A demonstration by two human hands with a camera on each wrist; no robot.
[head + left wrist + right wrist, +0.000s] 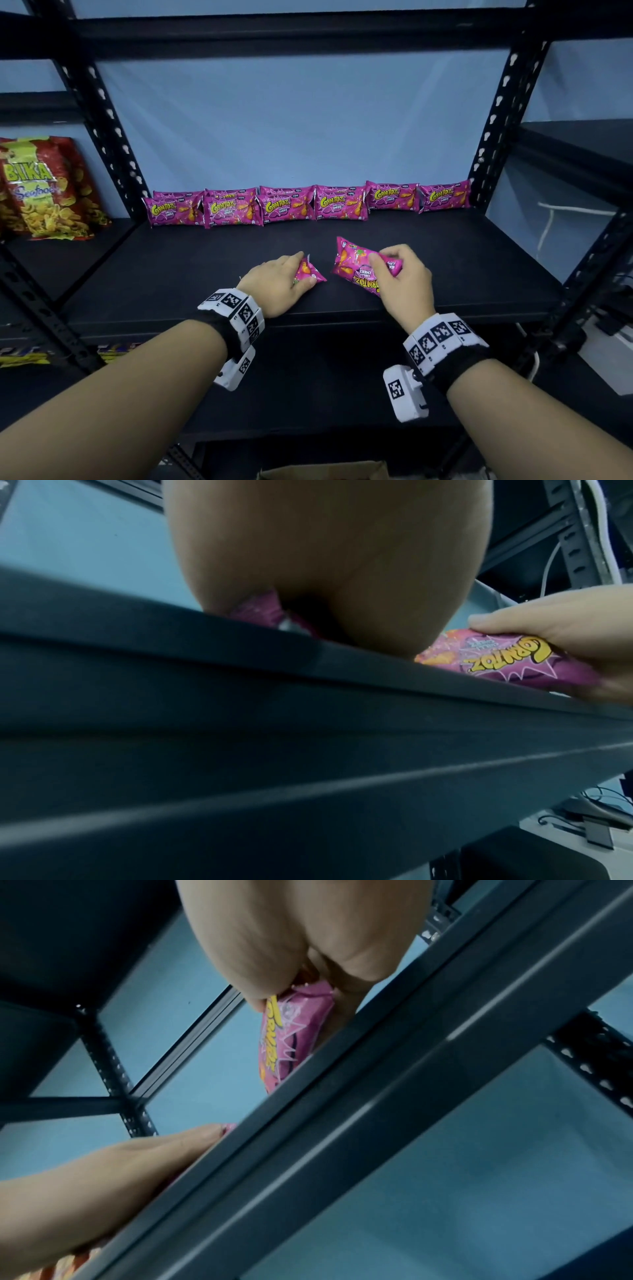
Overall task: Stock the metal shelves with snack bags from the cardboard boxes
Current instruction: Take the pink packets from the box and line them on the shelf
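Note:
My left hand (pixel 284 277) holds a small pink snack bag (pixel 310 272) low over the black metal shelf (pixel 171 274), thumb and fingers curled round it; most of that bag is hidden. My right hand (pixel 400 274) grips a second pink bag (pixel 352 265) by its near end, tilted, just right of the first. In the left wrist view the right-hand bag (pixel 507 661) shows its yellow lettering above the shelf edge (pixel 308 683). In the right wrist view the same bag (pixel 294 1031) hangs from my fingers. A row of several pink bags (pixel 308 205) stands along the shelf's back.
A big red seafood-crisp bag (pixel 48 188) stands on the neighbouring shelf to the left. Black perforated uprights (pixel 116 144) (pixel 496 120) frame the bay, with another shelf board (pixel 274 37) overhead. A cardboard box edge (pixel 325 471) shows at the bottom. Bare shelf lies before the row.

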